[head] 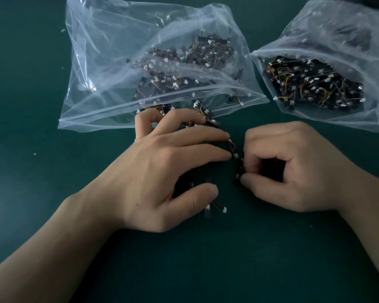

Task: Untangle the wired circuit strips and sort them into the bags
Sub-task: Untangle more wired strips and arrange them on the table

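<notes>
Just in front of the large bag (118, 68), your left grip (160, 169) presses open on the tangled circuit strips (212, 123) on the bench (31, 193), and your right grip (293, 167) pinches one strip (238, 166).

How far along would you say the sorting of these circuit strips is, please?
Well under way: the left bag and the right bag each hold many strips already. In hand: the right hand pinches one strip, while the left hand rests over a small tangle on the table. Left: separating that tangle and bagging it.
</notes>
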{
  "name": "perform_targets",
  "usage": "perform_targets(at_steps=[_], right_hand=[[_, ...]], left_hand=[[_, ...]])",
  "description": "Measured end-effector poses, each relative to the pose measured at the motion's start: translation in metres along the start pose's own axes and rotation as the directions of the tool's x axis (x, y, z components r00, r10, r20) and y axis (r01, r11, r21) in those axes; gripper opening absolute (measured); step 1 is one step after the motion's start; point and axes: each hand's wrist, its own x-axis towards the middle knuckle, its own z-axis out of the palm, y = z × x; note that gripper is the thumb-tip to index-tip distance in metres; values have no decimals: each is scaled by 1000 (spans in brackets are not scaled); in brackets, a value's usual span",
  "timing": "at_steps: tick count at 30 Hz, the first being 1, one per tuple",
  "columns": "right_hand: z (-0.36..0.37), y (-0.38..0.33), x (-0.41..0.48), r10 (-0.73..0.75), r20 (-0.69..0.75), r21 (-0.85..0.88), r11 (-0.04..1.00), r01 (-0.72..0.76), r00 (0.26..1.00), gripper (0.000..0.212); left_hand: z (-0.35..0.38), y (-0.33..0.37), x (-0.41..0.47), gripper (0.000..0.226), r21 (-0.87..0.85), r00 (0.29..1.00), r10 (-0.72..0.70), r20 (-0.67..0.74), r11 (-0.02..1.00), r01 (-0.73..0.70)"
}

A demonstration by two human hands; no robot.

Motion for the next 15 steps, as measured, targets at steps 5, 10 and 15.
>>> perform_targets(at_steps=[5, 10, 15], right_hand=[[4, 2, 2, 134, -185, -54, 988, -146, 974, 16], [5, 2, 3, 156, -142, -129, 976, -175, 977, 28], [5, 0, 3, 178, -152, -109, 975, -195, 972, 13]], left_hand=[[2, 0, 1, 35, 0, 996, -34, -81, 999, 34], [3, 1, 2, 25, 3, 992, -65, -108, 998, 66], [2, 1, 2, 23, -5, 990, -71, -123, 997, 71]])
